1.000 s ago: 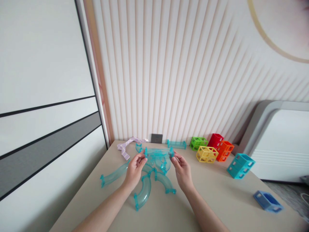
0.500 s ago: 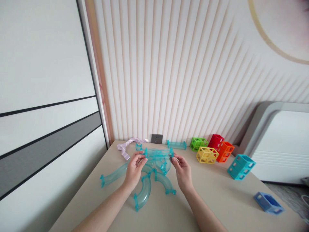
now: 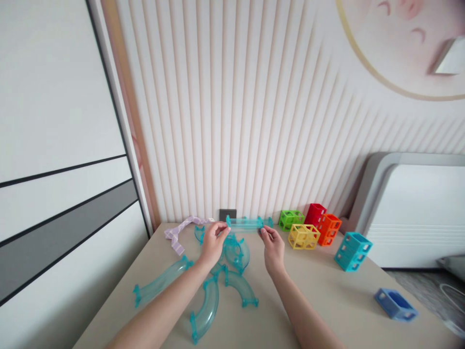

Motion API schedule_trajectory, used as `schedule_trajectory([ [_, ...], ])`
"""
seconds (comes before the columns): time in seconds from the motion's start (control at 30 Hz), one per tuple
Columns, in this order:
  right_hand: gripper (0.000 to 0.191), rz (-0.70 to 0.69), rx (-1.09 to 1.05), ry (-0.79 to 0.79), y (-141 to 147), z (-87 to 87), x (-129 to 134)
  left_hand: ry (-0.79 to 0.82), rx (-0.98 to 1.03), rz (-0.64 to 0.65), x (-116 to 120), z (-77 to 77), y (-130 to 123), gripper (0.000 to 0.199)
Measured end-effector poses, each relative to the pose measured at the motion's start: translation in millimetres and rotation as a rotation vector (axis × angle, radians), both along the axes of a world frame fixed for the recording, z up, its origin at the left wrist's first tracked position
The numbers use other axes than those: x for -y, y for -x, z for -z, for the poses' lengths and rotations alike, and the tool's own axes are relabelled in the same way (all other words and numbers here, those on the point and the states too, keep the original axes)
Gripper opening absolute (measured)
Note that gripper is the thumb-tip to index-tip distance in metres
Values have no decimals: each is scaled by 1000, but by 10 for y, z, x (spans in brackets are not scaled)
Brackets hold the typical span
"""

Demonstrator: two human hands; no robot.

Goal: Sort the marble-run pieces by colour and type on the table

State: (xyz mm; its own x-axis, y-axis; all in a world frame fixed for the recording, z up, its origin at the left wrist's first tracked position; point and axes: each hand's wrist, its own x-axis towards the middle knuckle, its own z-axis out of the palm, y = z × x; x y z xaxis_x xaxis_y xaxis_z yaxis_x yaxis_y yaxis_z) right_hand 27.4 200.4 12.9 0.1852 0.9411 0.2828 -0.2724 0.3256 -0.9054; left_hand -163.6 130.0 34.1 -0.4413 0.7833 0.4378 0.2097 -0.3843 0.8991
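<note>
One tube (image 3: 244,223) is pinched at its ends between thumbs and fingers by the left hand (image 3: 213,244) and right hand (image 3: 274,248) above the table (image 3: 329,295), and could be dropped onto the curved tubes (image 3: 241,286) if either fingertip grip slipped.

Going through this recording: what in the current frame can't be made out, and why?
All in the head view:
Much of the rear straight tube: behind the held tube.
Part of the wall socket: behind the held tube's left end.
How many pieces form the central tube cluster: see-through parts overlap, and the left hand blocks some.
The white object at upper right: cut off by the right edge.
</note>
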Motion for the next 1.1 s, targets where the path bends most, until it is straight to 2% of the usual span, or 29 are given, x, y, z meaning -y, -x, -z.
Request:
schedule_trajectory([
  [0.2,44,250,78,28,-178,21,-593,27,-82,18,-824,-43,-237,26],
  [0.3,43,358,151,48,-249,80,-749,64,-130,41,-1090,4,-290,20],
  [0.4,43,418,224,63,-270,152,-835,106,-179,73,-1251,64,-286,17],
  [0.57,47,433,318,82,-256,261,-927,173,-284,112,-1380,159,-215,15],
  [0.8,52,392,419,126,-273,349,-984,287,-482,137,-1440,263,-180,16],
  [1.1,45,323,514,126,-292,428,-980,471,-660,108,-1424,270,-220,30],
])
